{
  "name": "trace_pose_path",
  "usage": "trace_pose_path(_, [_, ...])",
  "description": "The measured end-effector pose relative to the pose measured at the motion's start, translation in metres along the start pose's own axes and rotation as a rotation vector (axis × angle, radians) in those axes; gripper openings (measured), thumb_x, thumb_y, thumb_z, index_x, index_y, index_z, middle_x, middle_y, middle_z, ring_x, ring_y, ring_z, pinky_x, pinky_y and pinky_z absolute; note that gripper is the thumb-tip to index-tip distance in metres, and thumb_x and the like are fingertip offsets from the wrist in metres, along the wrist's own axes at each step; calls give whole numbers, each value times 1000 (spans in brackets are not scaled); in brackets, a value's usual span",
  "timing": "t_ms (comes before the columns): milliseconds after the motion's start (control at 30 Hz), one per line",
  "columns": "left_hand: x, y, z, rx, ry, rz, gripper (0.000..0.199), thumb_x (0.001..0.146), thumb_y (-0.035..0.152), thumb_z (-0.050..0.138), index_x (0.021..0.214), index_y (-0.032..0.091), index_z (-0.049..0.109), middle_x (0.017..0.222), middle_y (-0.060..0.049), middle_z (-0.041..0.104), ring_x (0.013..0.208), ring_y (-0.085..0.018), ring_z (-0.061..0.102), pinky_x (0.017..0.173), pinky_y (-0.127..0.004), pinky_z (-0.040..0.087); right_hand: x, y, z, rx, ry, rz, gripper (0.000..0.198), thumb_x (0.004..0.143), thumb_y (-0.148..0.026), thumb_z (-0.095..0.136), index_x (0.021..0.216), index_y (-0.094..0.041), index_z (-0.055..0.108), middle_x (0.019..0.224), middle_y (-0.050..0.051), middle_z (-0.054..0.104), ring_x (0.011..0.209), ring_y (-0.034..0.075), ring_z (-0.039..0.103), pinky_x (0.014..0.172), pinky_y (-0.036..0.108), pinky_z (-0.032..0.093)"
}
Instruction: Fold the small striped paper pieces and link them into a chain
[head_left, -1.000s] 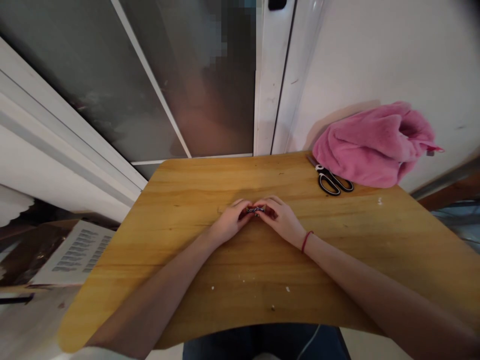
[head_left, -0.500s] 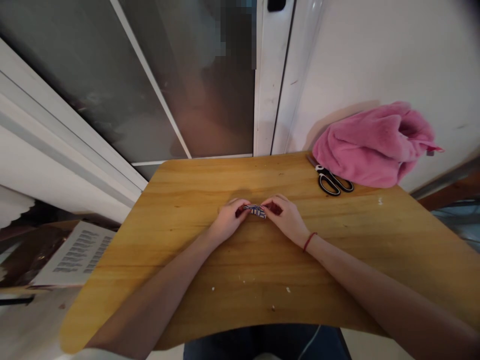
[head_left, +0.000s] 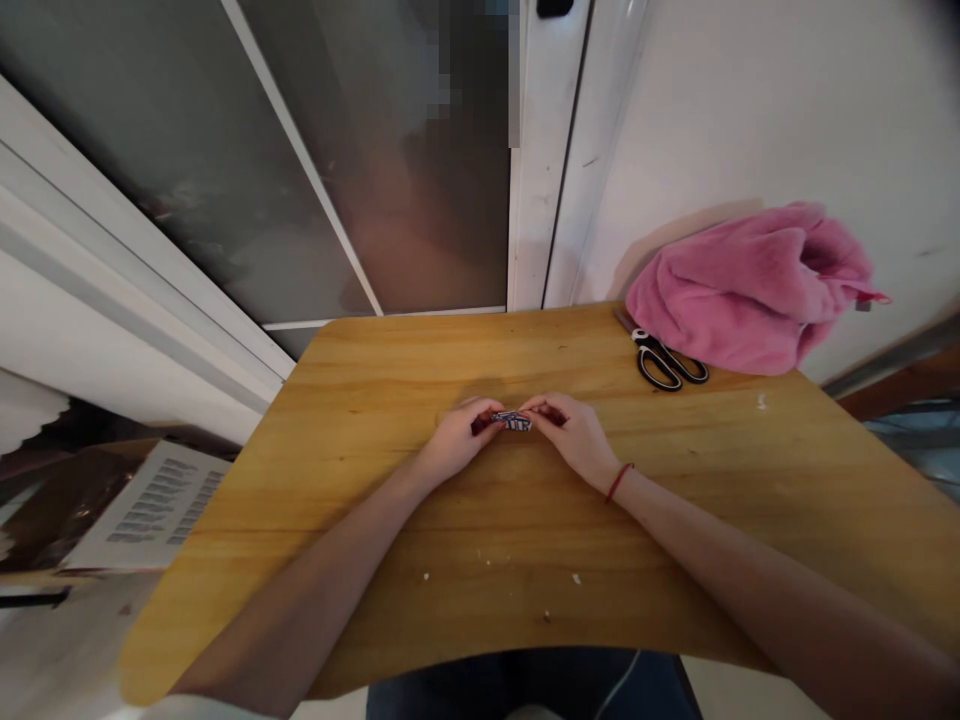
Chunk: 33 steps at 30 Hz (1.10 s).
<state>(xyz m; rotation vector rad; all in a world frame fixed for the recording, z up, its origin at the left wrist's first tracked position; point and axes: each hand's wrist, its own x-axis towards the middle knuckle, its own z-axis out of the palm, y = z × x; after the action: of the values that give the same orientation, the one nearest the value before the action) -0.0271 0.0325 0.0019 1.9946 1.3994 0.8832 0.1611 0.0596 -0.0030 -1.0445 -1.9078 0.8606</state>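
Observation:
Between my two hands is a small folded piece with a dark blue and white pattern (head_left: 514,421), too small to tell its kind. My left hand (head_left: 466,437) pinches its left end between thumb and fingers. At its right end my right hand (head_left: 568,432) has thumb and fingertips closed on the edge. A red cord bracelet circles the right wrist. Both hands are low over the middle of the wooden table (head_left: 450,540). My fingers hide the piece's two ends.
Black-handled scissors (head_left: 660,362) lie at the back right, blades partly under a pink plush cloth (head_left: 742,290) against the wall. Small white scraps (head_left: 576,578) dot the near tabletop. A glass-panelled door (head_left: 435,230) stands behind the table. On the left is a box with a printed sheet (head_left: 154,505).
The patterned piece has turned slightly and looks flatter and more level between my fingertips. Both hands keep their pinch in nearly the same place.

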Motion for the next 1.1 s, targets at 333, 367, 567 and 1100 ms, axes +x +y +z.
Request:
trace_pose_path(333, [1,-2,2,-6,-4,-6,10,80,24,53,88,19,57,77,1,55,68,-11,49,65,-22,40,-1,2,2,152,-144,60,17,83,-33,49,84,-17,51,63,0,57,60,11,53,59,22,41])
trace_pose_path(367, [1,-1,2,-6,-6,-6,10,81,24,53,88,19,57,77,1,55,68,-11,49,65,-22,40,-2,2,2,130,-147,63,16,83,-33,48,84,-17,51,63,0,57,59,11,52,58,22,40])
trace_pose_path(567, [1,-4,2,-6,-12,-6,10,81,24,53,89,20,56,75,1,53,68,-11,50,65,-22,41,-5,6,2,-181,-128,6,13,82,-30,48,87,-19,48,57,-4,50,49,9,43,49,21,32])
trace_pose_path(1100, [0,-5,1,-11,-16,22,11,82,25,52,90,21,57,80,1,56,70,-11,50,66,-22,41,-5,4,-3,-80,-243,-17,10,85,-28,46,85,-18,48,70,-1,61,62,10,56,60,21,41])
